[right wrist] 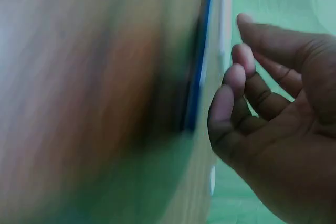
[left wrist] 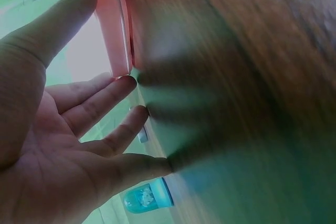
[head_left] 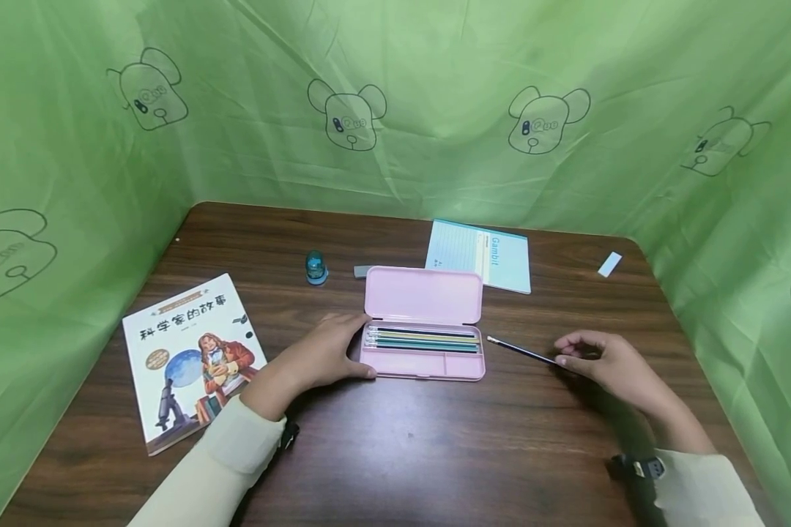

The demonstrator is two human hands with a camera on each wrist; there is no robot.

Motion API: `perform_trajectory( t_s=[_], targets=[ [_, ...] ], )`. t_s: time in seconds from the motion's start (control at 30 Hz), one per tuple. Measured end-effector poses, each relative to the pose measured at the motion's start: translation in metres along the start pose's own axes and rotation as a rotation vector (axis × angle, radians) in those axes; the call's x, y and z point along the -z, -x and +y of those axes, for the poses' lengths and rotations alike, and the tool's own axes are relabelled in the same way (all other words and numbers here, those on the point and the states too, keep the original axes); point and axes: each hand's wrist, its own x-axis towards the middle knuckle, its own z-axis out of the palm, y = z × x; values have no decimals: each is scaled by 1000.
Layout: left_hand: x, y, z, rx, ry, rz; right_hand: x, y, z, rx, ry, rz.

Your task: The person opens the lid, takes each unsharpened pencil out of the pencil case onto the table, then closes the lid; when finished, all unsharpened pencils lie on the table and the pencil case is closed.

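A pink pencil case (head_left: 402,364) lies with its lid raised at the middle of the table, several pencils (head_left: 422,340) side by side inside. My left hand (head_left: 323,351) touches its left end, thumb by the front corner and index finger by the rear one. In the left wrist view, the fingers of that hand (left wrist: 68,129) are spread and fairly straight beside the case (left wrist: 113,30). A dark pencil (head_left: 521,349) lies on the table right of the case. Over its far end is my right hand (head_left: 609,366); in the right wrist view its loosely curled fingers are apart from the pencil (right wrist: 202,51).
A picture-covered book (head_left: 191,359) lies at the left. Behind the case are a blue pencil sharpener (head_left: 316,268), a grey block (head_left: 362,271) and a light-blue notebook (head_left: 501,256). A small white block (head_left: 609,264) lies far right. Green curtains (head_left: 435,168) surround the table.
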Motion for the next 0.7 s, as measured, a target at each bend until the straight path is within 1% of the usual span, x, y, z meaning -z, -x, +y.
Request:
perform_trajectory(
  t_s=[0.13, 0.2, 0.4, 0.53, 0.7],
  targets=[
    [0, 0, 0, 2, -3, 2, -14, -15, -31, 63, -124, -43],
    [0, 0, 1, -2, -4, 3, -24, -24, -48, 99, -151, -77],
    [1, 1, 4, -12, -8, 3, -58, -52, -88, 206, -181, -191],
    [0, 1, 4, -8, -5, 0, -72, -63, -104, 231, -182, -237],
    [1, 1, 3, 5, 4, 1, -80, -70, -113, 229, -152, -252]
  ],
)
